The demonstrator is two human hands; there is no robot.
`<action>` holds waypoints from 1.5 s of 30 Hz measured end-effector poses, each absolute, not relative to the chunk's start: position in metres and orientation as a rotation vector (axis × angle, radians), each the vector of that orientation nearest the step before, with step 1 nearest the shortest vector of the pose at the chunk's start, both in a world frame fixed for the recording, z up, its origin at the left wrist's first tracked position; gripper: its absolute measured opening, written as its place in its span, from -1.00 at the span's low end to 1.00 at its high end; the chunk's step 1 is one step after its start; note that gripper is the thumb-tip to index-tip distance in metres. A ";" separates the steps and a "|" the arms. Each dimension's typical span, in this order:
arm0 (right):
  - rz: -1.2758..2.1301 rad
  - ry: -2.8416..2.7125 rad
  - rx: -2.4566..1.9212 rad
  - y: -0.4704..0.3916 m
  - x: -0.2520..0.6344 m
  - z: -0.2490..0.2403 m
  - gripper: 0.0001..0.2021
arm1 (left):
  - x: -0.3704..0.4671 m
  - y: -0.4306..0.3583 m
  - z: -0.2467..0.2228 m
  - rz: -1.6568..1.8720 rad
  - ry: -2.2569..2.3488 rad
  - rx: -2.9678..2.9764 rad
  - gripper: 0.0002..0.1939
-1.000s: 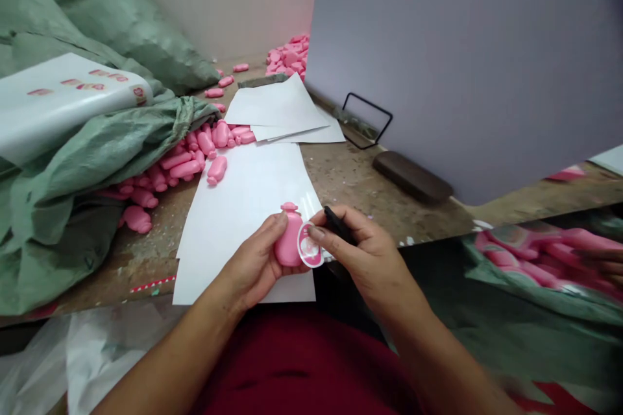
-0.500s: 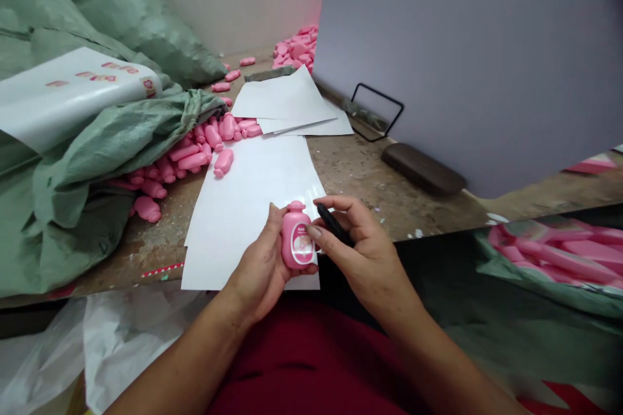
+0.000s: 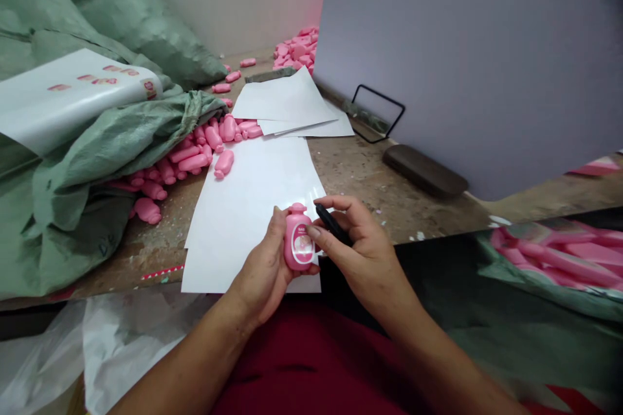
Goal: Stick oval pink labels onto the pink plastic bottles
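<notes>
Pink bottle (image 3: pixel 289 248) grasped in left hand (image 3: pixel 263 275), above near edge of worktop (image 3: pixel 350 175). Right hand (image 3: pixel 365 256) grips black tool (image 3: pixel 332 225), thumb at right rim of oval label (image 3: pixel 302 250) on bottle front. Step in hand looks like seating label; next move calls for steady bottle, light even pressure. Beyond: white sheet (image 3: pixel 243 220) overhanging near edge, loose bottle (image 3: pixel 224 163) on it, bottle heap (image 3: pixel 192 161) by green sack (image 3: pixel 97 149) toward left edge.
</notes>
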State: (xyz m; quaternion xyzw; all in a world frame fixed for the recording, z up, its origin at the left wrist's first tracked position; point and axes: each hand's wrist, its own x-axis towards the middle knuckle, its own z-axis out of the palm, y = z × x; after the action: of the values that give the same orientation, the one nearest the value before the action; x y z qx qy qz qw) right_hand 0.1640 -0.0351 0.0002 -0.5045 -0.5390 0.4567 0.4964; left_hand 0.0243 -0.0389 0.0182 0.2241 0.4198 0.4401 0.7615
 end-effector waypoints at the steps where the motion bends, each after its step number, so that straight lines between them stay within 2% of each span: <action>1: 1.110 -1.307 -1.225 -0.035 0.164 0.000 -0.73 | 0.024 -0.039 0.018 0.959 0.916 0.487 -0.48; 11: 1.075 -1.344 -1.272 -0.034 0.163 -0.002 -0.73 | 0.023 -0.041 0.012 0.986 0.924 0.521 -0.45; 18: 1.130 -1.317 -1.273 -0.033 0.161 -0.002 -0.73 | 0.022 -0.040 0.010 0.977 0.919 0.519 -0.51; 33: 1.242 -1.233 -1.193 -0.033 0.162 -0.002 -0.72 | 0.021 -0.040 0.009 0.960 0.908 0.517 -0.49; 45: 1.141 -1.298 -1.272 -0.033 0.159 -0.003 -0.72 | 0.020 -0.042 0.005 0.974 0.899 0.579 -0.54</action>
State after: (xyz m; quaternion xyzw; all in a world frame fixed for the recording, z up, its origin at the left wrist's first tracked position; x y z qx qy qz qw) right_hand 0.1588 -0.0331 -0.0027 -0.5209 -0.5314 0.4673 0.4774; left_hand 0.0200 -0.0419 0.0055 0.2649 0.4112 0.4455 0.7498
